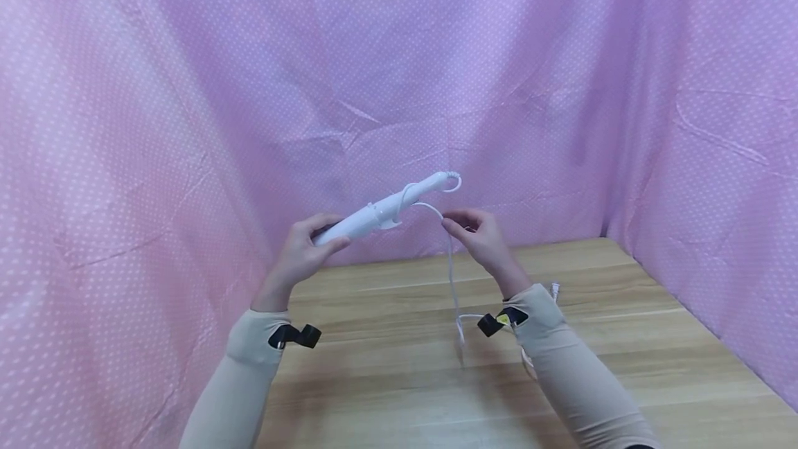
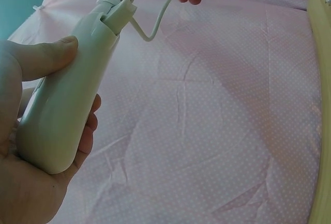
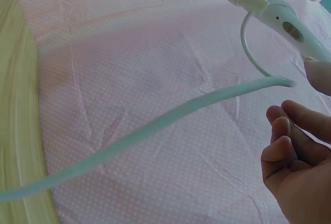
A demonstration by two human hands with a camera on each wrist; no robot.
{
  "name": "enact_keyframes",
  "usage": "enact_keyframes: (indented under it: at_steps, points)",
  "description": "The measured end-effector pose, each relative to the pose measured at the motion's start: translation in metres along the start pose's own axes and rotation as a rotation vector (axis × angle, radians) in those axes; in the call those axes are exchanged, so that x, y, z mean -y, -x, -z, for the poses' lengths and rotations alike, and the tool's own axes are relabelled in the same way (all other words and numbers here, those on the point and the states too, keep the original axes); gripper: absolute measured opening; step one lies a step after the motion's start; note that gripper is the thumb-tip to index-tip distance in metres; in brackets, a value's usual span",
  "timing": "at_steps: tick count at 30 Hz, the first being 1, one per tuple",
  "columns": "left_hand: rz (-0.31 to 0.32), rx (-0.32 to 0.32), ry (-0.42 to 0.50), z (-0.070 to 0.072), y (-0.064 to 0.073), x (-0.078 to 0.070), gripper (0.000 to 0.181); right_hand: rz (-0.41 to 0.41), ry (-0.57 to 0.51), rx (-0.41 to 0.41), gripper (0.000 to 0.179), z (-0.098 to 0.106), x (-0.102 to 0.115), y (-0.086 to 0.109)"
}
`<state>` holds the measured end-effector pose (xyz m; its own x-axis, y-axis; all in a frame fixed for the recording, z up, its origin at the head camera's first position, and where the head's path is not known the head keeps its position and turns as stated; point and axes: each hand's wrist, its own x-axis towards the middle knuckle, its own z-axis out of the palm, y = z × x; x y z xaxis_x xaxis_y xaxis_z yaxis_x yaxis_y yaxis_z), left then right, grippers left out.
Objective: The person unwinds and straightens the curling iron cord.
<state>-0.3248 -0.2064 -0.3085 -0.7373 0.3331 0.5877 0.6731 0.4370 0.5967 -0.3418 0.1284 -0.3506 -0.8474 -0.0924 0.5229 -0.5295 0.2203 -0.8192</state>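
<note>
My left hand (image 1: 305,248) grips the wide rounded end of a white hair styling iron (image 1: 361,220), thumb along one side and fingers round the other. The iron is held above the table, its narrow handle end pointing up and to the right. A white cord (image 1: 450,262) leaves that end in a small loop, and one turn of it passes round the handle. Thumb and fingertips of my right hand (image 1: 483,234) pinch the cord a little right of the iron. In the right wrist view, a small oval window (image 3: 293,31) shows on the handle.
The cord hangs down to the wooden table (image 1: 386,366) and runs on under the right forearm. Its plug (image 1: 555,288) lies just beyond that forearm. Pink dotted cloth (image 1: 374,89) hangs behind the table and at both sides.
</note>
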Motion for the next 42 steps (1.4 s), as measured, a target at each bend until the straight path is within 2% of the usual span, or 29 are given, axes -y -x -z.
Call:
enact_keyframes:
  at_steps: [3,9,13,15,18,24,28,33,37,42]
  points:
    - [0.003,0.002,0.003,-0.002,0.001,0.004,0.034,-0.007,-0.028,-0.008,0.031,-0.006,-0.002,-0.001]
    - [-0.019,-0.009,-0.002,-0.005,0.002,0.006,0.033,-0.005,-0.017,-0.052,0.024,-0.015,-0.004,0.0]
    - [-0.018,-0.001,-0.002,-0.005,0.002,0.006,0.033,0.001,0.011,-0.087,0.02,-0.017,-0.005,0.001]
    - [-0.015,0.0,-0.006,-0.006,0.002,0.007,0.033,-0.001,0.033,-0.08,0.019,-0.017,-0.006,0.003]
    - [-0.019,-0.003,-0.007,-0.006,0.002,0.009,0.033,0.003,0.089,-0.024,0.017,-0.013,-0.008,0.006]
    - [-0.012,-0.011,-0.001,-0.004,0.002,0.013,0.033,0.055,0.207,0.205,0.012,0.005,-0.007,0.021]
    - [0.004,-0.013,-0.002,-0.006,0.002,0.016,0.033,0.069,0.25,0.336,0.01,0.017,0.0,0.031]
    - [0.033,-0.008,0.043,-0.012,0.0,0.017,0.035,0.096,0.309,0.463,0.006,0.028,0.014,0.04]
    - [0.063,0.01,0.072,-0.015,0.0,0.017,0.037,0.153,0.341,0.493,0.006,0.034,0.016,0.045]
    - [0.072,0.017,0.068,-0.015,0.001,0.02,0.037,0.213,0.314,0.403,0.007,0.053,0.018,0.051]
